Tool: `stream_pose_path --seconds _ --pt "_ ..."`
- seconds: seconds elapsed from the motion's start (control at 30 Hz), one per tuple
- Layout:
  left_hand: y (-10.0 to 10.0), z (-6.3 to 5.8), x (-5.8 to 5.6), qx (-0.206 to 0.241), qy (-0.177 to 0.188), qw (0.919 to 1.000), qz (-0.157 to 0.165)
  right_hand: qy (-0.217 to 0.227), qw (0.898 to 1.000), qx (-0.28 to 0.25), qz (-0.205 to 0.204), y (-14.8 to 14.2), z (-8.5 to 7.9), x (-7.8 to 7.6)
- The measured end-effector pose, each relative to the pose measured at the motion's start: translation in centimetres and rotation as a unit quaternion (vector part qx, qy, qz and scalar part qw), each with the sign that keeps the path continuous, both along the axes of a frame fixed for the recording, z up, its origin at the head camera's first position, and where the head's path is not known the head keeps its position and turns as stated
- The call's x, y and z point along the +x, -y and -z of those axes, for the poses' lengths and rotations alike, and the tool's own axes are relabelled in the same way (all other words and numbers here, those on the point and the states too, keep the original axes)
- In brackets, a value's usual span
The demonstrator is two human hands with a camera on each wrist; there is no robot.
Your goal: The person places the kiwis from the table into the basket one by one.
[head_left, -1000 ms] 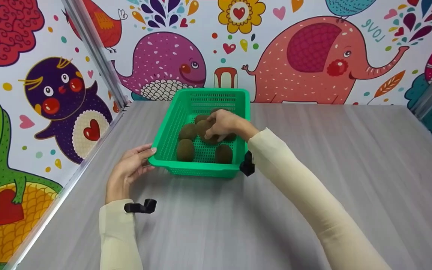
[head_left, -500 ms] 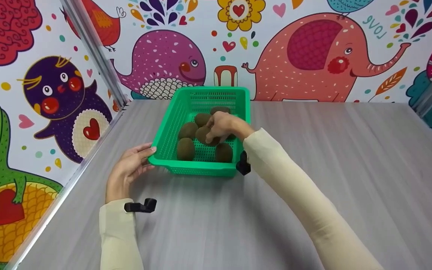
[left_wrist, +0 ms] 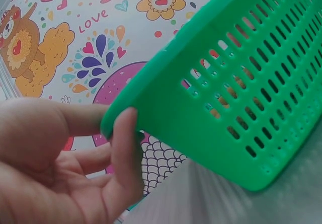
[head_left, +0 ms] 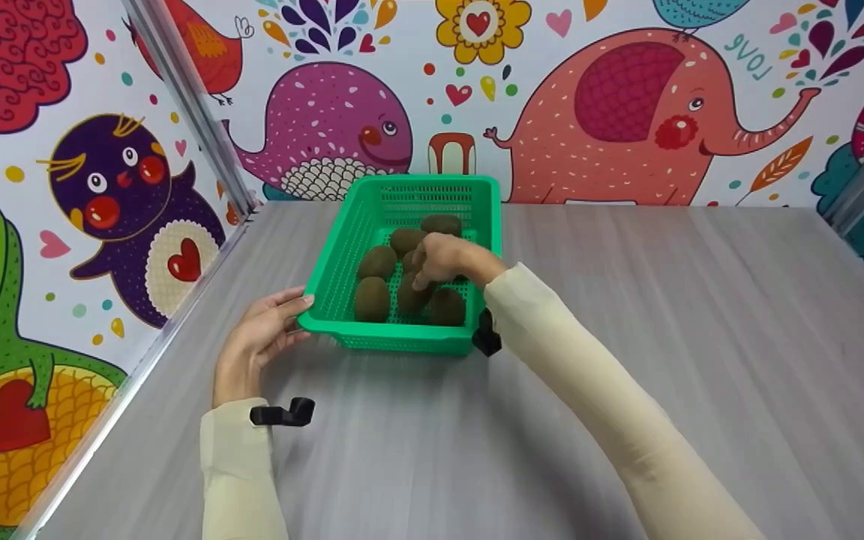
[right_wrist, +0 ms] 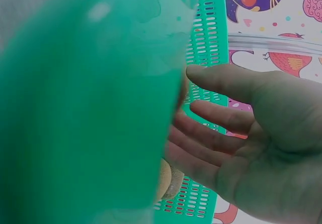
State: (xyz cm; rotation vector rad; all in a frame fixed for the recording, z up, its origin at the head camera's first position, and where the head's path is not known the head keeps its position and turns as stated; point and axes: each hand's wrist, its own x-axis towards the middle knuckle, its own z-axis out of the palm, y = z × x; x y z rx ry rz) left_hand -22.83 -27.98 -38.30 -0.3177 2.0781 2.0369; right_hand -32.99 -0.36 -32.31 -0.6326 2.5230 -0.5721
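Observation:
A green plastic basket (head_left: 402, 339) with slotted walls stands on the table and has several brown kiwis in it. My left hand (head_left: 263, 330) pinches the basket's near left corner. In the left wrist view, the thumb (left_wrist: 85, 119) and a finger (left_wrist: 126, 153) bend round the green rim. Inside the basket, my right hand (head_left: 447, 256) has its fingers on a kiwi (head_left: 412, 294) in the near half. That kiwi sits between a kiwi (head_left: 372, 300) on the left and another kiwi (head_left: 448, 307) on the right. The basket wall hides the right fingertips in the right wrist view.
The basket's far end is close to a back wall printed with cartoon animals (head_left: 604, 127). A second printed wall (head_left: 87, 247) runs along the left side. Grey wood-grain table surface (head_left: 664, 300) extends to the right and in front.
My right hand has drawn a kiwi toward the near side of the basket, down beside the front ones. More kiwis show behind it now. My left hand stays on the corner.

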Motion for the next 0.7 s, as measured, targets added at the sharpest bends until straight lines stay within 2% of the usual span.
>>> stream_pose_path --seconds 0.13,0.3,0.53,0.7 --pt "0.0 -0.1 0.0 0.000 0.000 1.0000 -0.001 0.013 1.000 -0.006 -0.004 -0.3 -0.3 0.1" --pt "0.2 -0.1 0.0 0.002 0.003 1.0000 -0.005 0.013 0.999 -0.038 0.003 -1.1 -0.4 0.3" --pt "0.2 -0.1 0.0 -0.005 0.001 0.9999 -0.010 -0.012 0.993 -0.112 0.024 -2.7 -0.2 0.6" --pt "0.0 -0.5 0.1 -0.034 0.002 0.9991 -0.025 -0.037 0.988 -0.146 0.039 -3.4 -0.1 1.0"
